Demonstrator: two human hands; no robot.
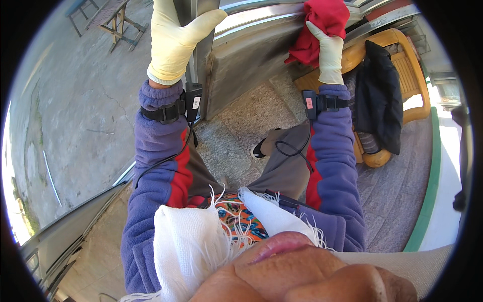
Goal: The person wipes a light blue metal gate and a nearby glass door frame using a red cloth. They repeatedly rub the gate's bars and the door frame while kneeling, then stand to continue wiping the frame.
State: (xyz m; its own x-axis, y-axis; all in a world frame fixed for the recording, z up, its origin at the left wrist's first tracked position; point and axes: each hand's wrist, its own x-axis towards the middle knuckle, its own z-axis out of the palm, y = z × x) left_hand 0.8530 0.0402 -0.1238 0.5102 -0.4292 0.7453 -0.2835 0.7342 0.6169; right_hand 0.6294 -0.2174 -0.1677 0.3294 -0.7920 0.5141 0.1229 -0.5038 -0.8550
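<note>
Both of my hands wear cream-coloured gloves. In the upper left, my left hand (173,43) is beside the grey metal frame post (200,55), its thumb stretched out across the post. Its fingertips run out of the picture at the top, and the visible part looks open. My right hand (329,55) is closed on a bunched red cloth (327,20) at the window ledge (251,38). Part of the cloth hangs down on the hand's left side. The glove and cloth hide most of those fingers.
A wooden chair (410,75) with a black garment (377,95) draped on it stands close on the right. Speckled floor (236,136) lies below me. Outside on the left, a wooden folding table (108,15) stands on concrete. Cables (166,161) run along both forearms.
</note>
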